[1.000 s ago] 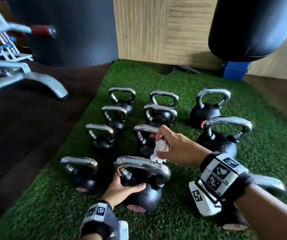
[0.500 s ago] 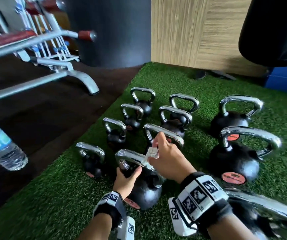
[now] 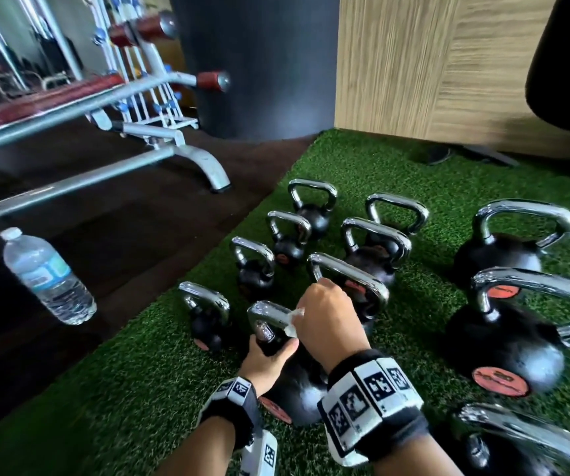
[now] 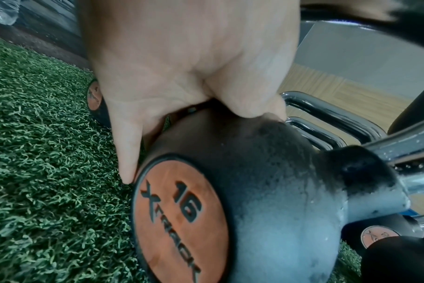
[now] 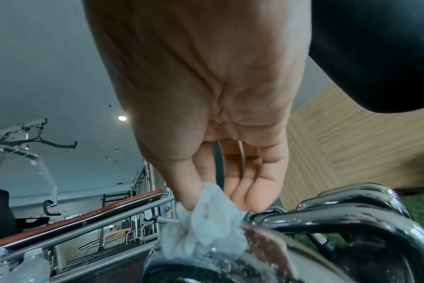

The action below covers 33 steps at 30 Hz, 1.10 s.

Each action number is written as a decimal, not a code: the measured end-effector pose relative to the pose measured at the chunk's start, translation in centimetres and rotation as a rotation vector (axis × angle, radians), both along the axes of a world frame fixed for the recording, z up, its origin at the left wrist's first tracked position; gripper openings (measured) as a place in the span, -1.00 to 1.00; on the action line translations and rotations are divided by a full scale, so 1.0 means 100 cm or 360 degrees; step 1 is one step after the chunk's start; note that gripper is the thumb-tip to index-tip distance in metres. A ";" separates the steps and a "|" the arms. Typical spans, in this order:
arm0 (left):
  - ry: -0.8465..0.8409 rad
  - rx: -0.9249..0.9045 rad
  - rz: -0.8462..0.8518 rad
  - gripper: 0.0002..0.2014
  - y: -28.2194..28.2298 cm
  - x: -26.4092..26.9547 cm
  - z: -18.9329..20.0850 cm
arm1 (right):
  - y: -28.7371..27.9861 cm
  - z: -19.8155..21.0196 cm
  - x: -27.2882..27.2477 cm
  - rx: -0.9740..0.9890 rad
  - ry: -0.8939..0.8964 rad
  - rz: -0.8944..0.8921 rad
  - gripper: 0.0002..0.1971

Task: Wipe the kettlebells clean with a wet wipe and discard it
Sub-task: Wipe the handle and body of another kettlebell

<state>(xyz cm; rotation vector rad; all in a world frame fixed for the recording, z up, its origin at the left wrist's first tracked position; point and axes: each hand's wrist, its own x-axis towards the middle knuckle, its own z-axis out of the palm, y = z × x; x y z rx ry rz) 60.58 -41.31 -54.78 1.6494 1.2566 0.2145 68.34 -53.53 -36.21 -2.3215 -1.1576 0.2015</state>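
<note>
Several black kettlebells with chrome handles stand on green turf (image 3: 146,389). The nearest one (image 3: 297,393) carries an orange "16" disc (image 4: 179,220). My left hand (image 3: 266,362) cups its black body (image 4: 266,172) just under the handle, thumb and fingers curled round it. My right hand (image 3: 328,321) pinches a crumpled white wet wipe (image 3: 292,321) and presses it on that kettlebell's chrome handle (image 3: 269,312). In the right wrist view the wet wipe (image 5: 208,220) lies between thumb and fingers (image 5: 240,189) on the wet handle (image 5: 303,224).
A clear water bottle (image 3: 48,276) stands on the dark floor to the left. A grey weight bench frame (image 3: 159,146) lies behind it. Two large kettlebells (image 3: 507,341) sit to the right, and another handle (image 3: 531,438) is at bottom right. A wooden wall (image 3: 431,63) stands behind.
The right hand has come down with the wipe from above the handle onto it. The view has swung left, bringing the bottle and bench in. The left hand stays on the kettlebell.
</note>
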 end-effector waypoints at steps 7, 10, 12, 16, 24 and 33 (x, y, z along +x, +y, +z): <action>0.0132 0.0003 -0.0097 0.60 -0.001 -0.005 0.000 | -0.007 0.006 -0.011 -0.0095 -0.0115 -0.0029 -0.88; 0.0094 0.0002 -0.0116 0.55 -0.002 -0.006 0.006 | -0.015 0.001 -0.009 -0.0080 -0.0040 -0.0075 -0.89; 0.0105 -0.0005 -0.0101 0.48 -0.004 -0.007 0.009 | -0.030 -0.004 -0.001 -0.0064 0.0014 -0.0166 -0.94; 0.0120 -0.0025 -0.0078 0.35 -0.007 -0.007 0.008 | -0.050 -0.015 0.014 -0.0024 0.0096 -0.0267 -0.89; -0.0021 -0.0067 -0.0066 0.35 -0.007 -0.008 0.010 | -0.073 -0.035 0.027 0.0025 0.0336 -0.0299 -0.97; -0.0194 -0.0074 -0.0076 0.42 -0.007 -0.009 0.011 | -0.066 -0.063 0.034 -0.0079 0.0542 -0.0376 -0.93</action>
